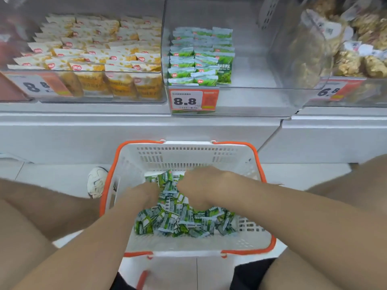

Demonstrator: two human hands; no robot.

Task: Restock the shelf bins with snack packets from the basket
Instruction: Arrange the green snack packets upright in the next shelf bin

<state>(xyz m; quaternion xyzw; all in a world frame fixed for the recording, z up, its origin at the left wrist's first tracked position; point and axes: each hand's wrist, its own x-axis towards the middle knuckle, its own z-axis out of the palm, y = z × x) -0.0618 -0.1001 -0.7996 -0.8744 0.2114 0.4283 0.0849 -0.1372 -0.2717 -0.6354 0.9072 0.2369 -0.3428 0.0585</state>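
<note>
Left grip (pixel 144 195) and right grip (pixel 201 185) sit buried among green packets (pixel 178 222) in the basket (pixel 188 155), whether they grasp any I cannot tell, with the half-filled bin (pixel 251 70) straight ahead above, nearer the right.

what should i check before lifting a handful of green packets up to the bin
1. Both the left hand and right hand in the green packets: ok.
2. Grip on packets: cannot tell, fingers buried.
3. Handles of the basket folded down: ok.
4. Room in the middle bin: ok, right side bare.
5. Colour of the bin stock matches, green: ok.
</note>
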